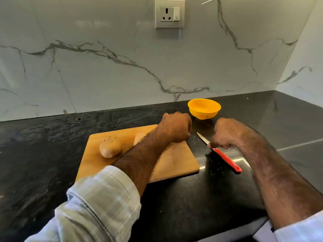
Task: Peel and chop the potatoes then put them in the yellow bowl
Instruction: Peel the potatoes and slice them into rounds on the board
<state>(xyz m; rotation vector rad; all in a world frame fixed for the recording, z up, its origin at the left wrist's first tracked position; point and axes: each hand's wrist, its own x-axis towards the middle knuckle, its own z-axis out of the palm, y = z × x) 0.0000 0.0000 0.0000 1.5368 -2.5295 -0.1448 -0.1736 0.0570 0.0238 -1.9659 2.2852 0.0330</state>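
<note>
A wooden cutting board [174, 163] lies on the dark counter. One unpeeled potato [110, 147] sits on its left part. A second potato [138, 137] shows partly behind my left forearm. My left hand [174, 127] hovers over the board's far right corner with its fingers curled down, and what is under them is hidden. To the right of the board, my right hand [227, 134] pinches a red-handled knife [227, 160] where the blade meets the handle. The knife's blade points away towards the yellow bowl [204, 108], which stands empty behind both hands.
The black stone counter [43, 145] runs left and right around the board. A marble wall with a power socket [169, 13] rises close behind the bowl. A side wall closes off the corner at the right. The counter's front edge is at the bottom right.
</note>
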